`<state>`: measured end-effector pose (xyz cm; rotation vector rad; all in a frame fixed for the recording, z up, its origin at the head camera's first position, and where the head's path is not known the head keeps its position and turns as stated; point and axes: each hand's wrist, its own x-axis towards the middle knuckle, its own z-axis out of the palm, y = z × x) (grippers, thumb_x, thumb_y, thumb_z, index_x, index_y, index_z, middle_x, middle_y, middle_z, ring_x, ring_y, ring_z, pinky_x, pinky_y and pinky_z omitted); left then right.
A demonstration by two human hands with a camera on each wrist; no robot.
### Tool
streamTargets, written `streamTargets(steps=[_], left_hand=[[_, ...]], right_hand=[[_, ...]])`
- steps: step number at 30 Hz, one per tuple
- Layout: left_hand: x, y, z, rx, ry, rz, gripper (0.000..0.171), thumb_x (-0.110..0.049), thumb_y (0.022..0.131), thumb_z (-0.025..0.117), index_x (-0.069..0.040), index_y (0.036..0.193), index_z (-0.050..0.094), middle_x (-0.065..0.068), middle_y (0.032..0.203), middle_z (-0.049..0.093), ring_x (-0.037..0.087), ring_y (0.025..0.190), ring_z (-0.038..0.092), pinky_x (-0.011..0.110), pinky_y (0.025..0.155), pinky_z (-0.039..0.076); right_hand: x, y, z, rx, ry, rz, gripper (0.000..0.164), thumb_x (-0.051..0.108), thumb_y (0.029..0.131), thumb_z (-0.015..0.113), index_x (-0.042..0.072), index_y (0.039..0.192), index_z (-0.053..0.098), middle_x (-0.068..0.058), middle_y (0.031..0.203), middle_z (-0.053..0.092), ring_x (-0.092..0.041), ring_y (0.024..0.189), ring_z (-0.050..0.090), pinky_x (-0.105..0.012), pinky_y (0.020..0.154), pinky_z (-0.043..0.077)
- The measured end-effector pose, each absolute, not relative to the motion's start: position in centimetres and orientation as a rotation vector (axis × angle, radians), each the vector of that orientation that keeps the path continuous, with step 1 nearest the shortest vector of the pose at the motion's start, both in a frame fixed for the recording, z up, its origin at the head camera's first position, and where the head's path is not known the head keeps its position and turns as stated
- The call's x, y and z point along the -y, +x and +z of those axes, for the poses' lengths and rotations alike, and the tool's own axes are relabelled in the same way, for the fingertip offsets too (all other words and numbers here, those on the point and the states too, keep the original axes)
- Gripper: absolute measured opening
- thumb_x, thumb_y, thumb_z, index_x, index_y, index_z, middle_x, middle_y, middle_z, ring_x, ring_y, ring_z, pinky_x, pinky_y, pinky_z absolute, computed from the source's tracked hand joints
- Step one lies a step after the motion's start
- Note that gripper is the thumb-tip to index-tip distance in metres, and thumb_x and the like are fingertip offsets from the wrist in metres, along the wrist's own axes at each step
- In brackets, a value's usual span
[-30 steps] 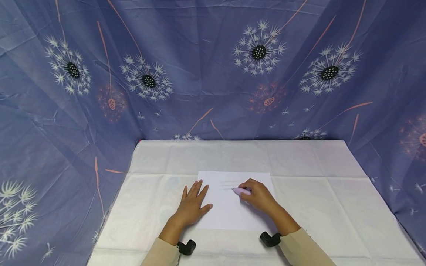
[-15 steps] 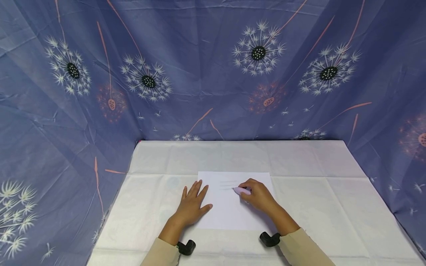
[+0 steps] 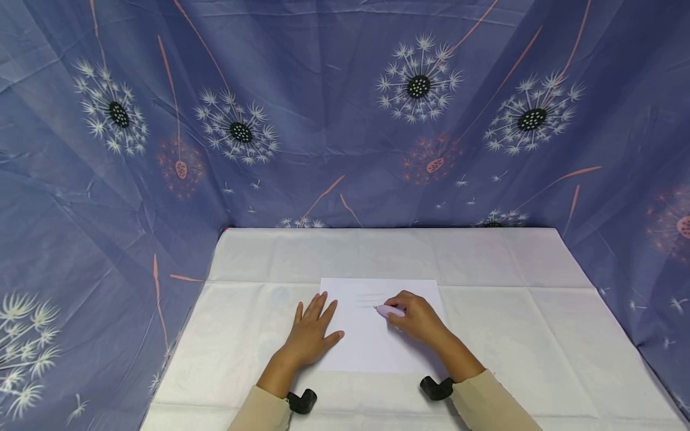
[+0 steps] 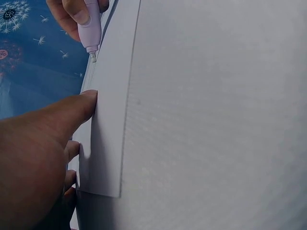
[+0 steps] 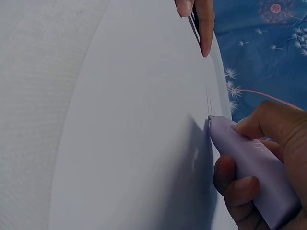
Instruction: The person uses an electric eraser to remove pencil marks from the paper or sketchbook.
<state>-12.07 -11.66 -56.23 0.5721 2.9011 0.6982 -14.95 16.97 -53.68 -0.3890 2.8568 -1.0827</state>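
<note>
So, the R hand (image 3: 421, 317) grips a lilac pen-shaped tool (image 3: 390, 310), tip by thin lines (image 3: 369, 294) nr the far edge of the paper (image 3: 377, 353). L hand (image 3: 308, 336), fingers straight & spread, lies across the paper's left edge.

Room opens between the hands (image 3: 307, 336) (image 3: 420, 318); curtain (image 3: 323, 114) blocks the back.
</note>
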Motion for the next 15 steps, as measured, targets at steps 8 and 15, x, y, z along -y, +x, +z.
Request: streamTargets(steps=[8, 15], left_hand=[[11.62, -12.01, -56.08, -2.901, 0.571, 0.708, 0.071, -0.047, 0.099, 0.06, -0.011, 0.156, 0.039, 0.018, 0.167, 0.025, 0.038, 0.157, 0.018, 0.067, 0.123, 0.009], [11.6, -12.01, -56.02, -2.904, 0.57, 0.711, 0.071, -0.047, 0.099, 0.06, -0.011, 0.156, 0.04, 0.018, 0.167, 0.026, 0.038, 0.157, 0.018, 0.067, 0.123, 0.01]], right_hand=[[-16.98, -15.09, -53.81, -2.864, -0.384, -1.075, 0.022, 0.009, 0.083, 0.078, 0.011, 0.105, 0.078, 0.002, 0.1, 0.071, -0.009, 0.081, 0.058, -0.022, 0.071, 0.047], [-16.89, -15.08, -53.78, -2.865, -0.399, -1.084, 0.022, 0.01, 0.082, 0.078, 0.011, 0.104, 0.078, 0.002, 0.1, 0.072, -0.01, 0.082, 0.058, -0.023, 0.071, 0.048]])
